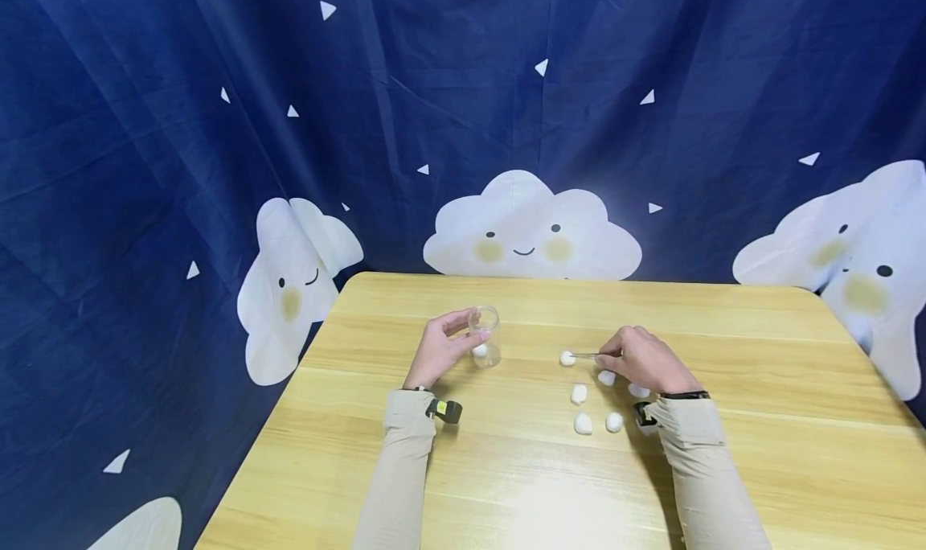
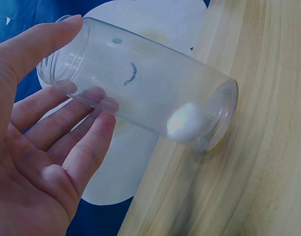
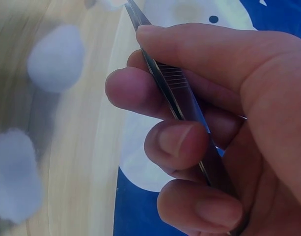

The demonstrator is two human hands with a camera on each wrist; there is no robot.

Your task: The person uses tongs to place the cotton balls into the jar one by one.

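Note:
My left hand (image 1: 443, 347) holds a clear cylindrical jar (image 2: 145, 73) near its mouth, thumb on one side and fingers on the other. The jar stands upright on the table, and one white cotton ball (image 2: 185, 122) lies at its bottom. In my right hand (image 1: 646, 361) is a pair of metal tweezers (image 3: 176, 91), pinched between thumb and fingers. The tweezers' tips meet another cotton ball (image 1: 567, 359) to the left of that hand; whether it is lifted off the table I cannot tell.
Several more cotton balls lie on the wooden table (image 1: 347, 469) around and below the right hand, among them one cotton ball (image 1: 579, 393) and another cotton ball (image 1: 614, 422). Behind the table's far edge hangs a blue curtain (image 1: 463, 92) printed with clouds.

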